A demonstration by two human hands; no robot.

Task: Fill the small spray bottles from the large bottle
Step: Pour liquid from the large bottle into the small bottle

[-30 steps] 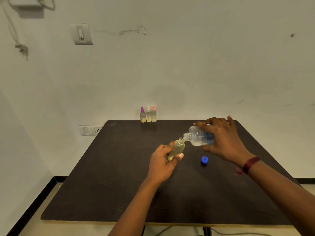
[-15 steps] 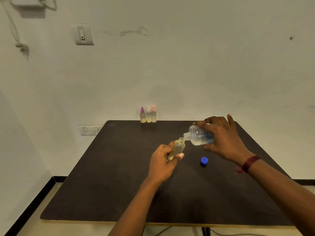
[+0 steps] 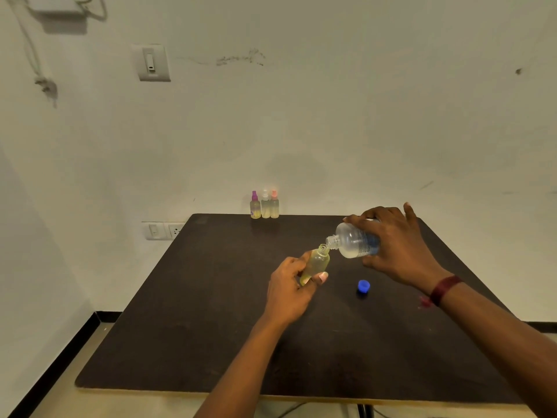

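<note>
Yellowish liquid nearly fills the small bottle (image 3: 316, 262) the left hand (image 3: 287, 289) grips above the table (image 3: 211, 327), the right hand (image 3: 396, 247) gripping the large bottle (image 3: 352, 241) tipped to its neck; three capped bottles (image 3: 264, 206) behind look done.

**Lighting and image quality, head view**

Dim, even indoor light with a greenish-yellow cast. The wall (image 3: 331, 116) is brightest at centre and darkens toward the corners. A soft shadow falls below the wall box (image 3: 54, 3) and another lies beside the blue cap (image 3: 363, 286). The dark table (image 3: 211, 327) shows a faint sheen. Pale highlights mark the large bottle (image 3: 354, 241), and the small spray bottle (image 3: 316, 262) looks translucent. Wide-angle distortion tilts the switch plate (image 3: 151, 63) and splays the table edges. The three capped spray bottles (image 3: 265, 205) look slightly soft.
</note>
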